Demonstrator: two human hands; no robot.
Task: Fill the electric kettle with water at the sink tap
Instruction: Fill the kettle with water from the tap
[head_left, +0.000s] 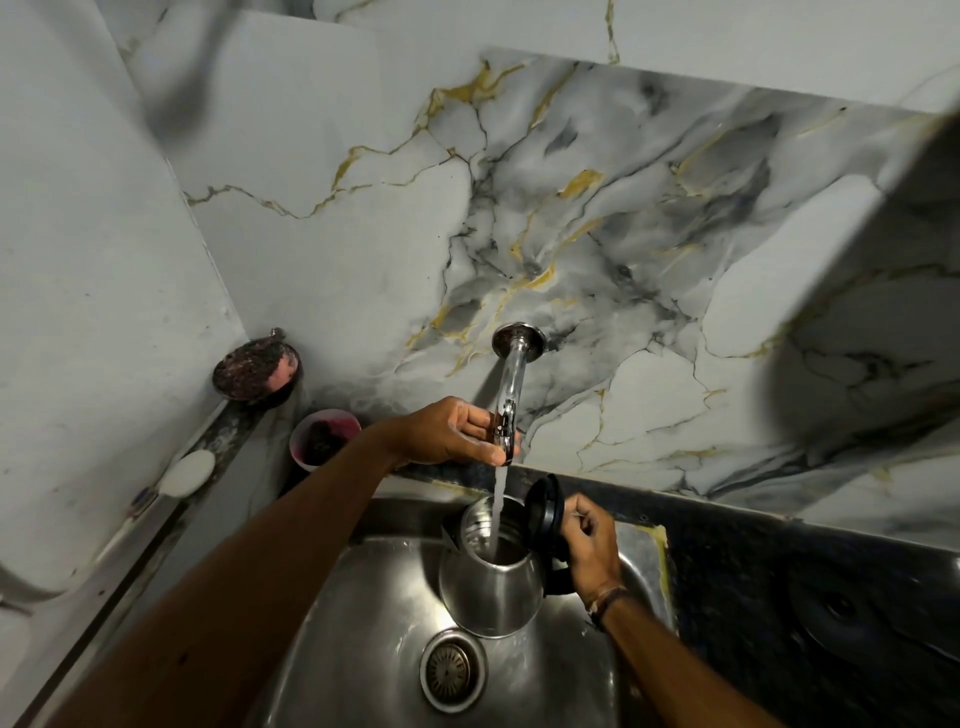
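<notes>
Kettle (491, 587) one, tap (508, 400) one, hands two

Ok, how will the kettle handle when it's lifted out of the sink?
Likely heavier than it looks: water is running into the kettle. The steel body looks smooth and probably wet, so slippery; the right hand at the handle side seems safest. With the lid open, tilting could spill.

I am standing in a home kitchen. A steel sink (363, 597) with a drain strainer (453, 670) sits in a dark stone counter (779, 561), a chrome tap (509, 395) comes out of the marble-patterned wall (623, 234), and a scrubber dish (257, 370) and soap bar (188, 472) rest on the ledge.
</notes>
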